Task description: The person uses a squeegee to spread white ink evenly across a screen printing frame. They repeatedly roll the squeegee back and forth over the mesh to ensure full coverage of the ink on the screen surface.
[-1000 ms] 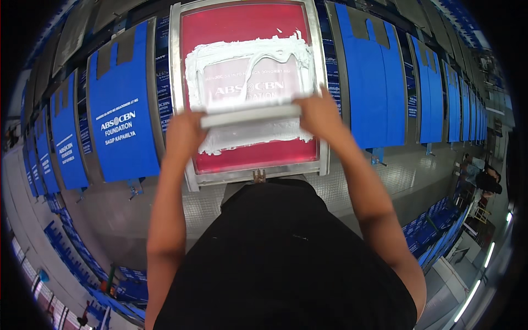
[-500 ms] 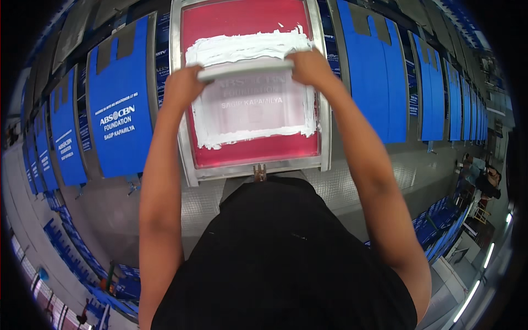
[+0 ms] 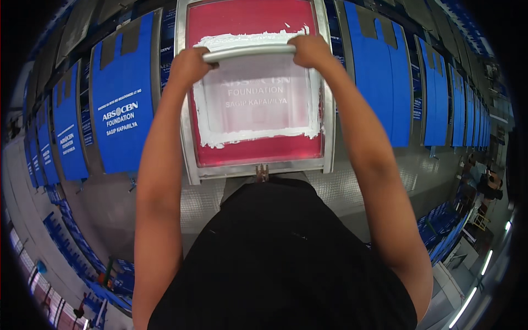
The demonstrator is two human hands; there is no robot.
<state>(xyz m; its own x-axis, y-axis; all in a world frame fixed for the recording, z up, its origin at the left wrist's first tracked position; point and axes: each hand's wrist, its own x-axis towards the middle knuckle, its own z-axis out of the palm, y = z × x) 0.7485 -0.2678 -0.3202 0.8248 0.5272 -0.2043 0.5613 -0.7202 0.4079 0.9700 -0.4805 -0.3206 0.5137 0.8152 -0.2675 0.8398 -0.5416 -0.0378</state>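
A screen-printing frame (image 3: 190, 148) with metal sides and a red mesh (image 3: 258, 154) lies in front of me. Across its far part stretches a long pale squeegee (image 3: 250, 53). My left hand (image 3: 192, 66) is closed round the squeegee's left end, and my right hand (image 3: 311, 52) grips its right end. White ink (image 3: 242, 39) is banked beyond the squeegee and runs as a rough border along the sides and near edge of the printing area. Between the squeegee and the near border, pale lettering (image 3: 256, 91) shows through the thinly coated mesh.
Blue bag-shaped fabric panels lie on boards in rows to the left (image 3: 122, 110) and right (image 3: 379, 82). A metal hinge or clamp (image 3: 262, 173) sits at the frame's near edge. Far right, a person (image 3: 491, 184) is by some furniture; blue racks (image 3: 69, 231) stand lower left.
Both hands have pushed the squeegee a little farther from me, toward the frame's far end. The ink bank beyond it looks narrower, and more of the lettering shows.
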